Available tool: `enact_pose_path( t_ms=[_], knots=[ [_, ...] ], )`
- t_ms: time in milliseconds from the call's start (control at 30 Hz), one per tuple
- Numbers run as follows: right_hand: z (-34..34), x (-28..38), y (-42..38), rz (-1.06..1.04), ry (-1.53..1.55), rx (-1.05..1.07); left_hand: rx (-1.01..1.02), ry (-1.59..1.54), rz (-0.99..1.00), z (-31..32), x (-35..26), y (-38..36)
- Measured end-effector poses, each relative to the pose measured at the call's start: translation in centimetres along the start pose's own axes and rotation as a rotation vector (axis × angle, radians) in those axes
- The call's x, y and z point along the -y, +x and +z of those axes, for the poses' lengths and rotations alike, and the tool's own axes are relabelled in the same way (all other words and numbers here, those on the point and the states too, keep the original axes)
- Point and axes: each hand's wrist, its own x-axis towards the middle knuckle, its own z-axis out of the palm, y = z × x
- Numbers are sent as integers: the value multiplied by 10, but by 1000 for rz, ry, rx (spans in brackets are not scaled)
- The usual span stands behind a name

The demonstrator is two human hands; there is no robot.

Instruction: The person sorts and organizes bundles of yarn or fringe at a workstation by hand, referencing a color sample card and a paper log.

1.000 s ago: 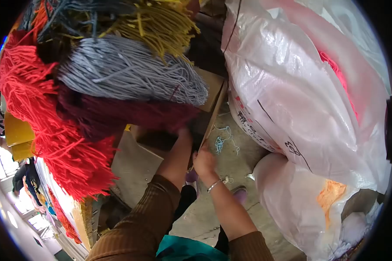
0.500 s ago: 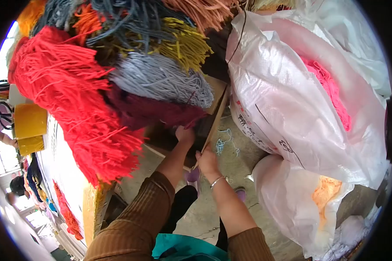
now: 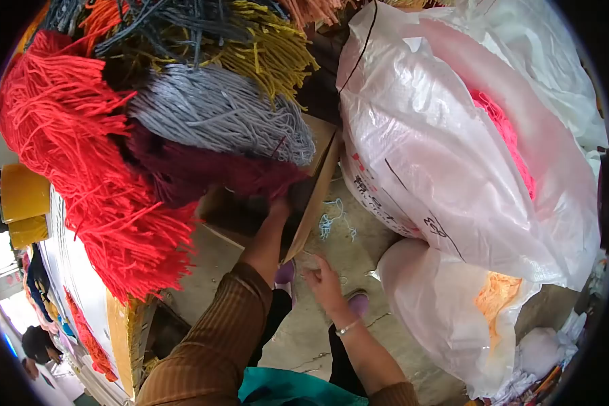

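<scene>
My left hand reaches into a cardboard box, right under the hanging dark maroon yarn. Its fingers are hidden there, so whether it holds anything does not show. Below the box's near corner, my right hand hovers over the floor, apart from the box, thumb and forefinger spread, with nothing visible in it. Above the maroon yarn lies a grey-blue yarn bundle, and a large red yarn bundle hangs to the left.
White woven sacks stand on the right, one with pink yarn, another with orange material. Light-blue yarn scraps lie on the concrete floor. A yellow tape roll sits at left; another person appears at lower left.
My right hand has let go of the box's edge and moved down, its fingers now apart. My left hand stays in the box, slightly deeper under the maroon yarn. The view has shifted slightly.
</scene>
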Motion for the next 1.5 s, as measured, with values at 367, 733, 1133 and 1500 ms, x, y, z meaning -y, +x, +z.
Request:
enact_pose_path(
  t_ms=[367, 733, 1133, 1500],
  knots=[
    [2, -16, -35, 106, 202, 73, 15, -78, 5, -18, -10, -1],
    [-15, -18, -83, 213, -130, -50, -72, -125, -303, -267, -70, -135],
    [-104, 244, -211, -8, 894, 126, 270, -1648, -32, -440, -137, -482],
    [-97, 391, -331, -180, 644, 345, -247, -1484, -100, -610, -120, -568]
  ],
)
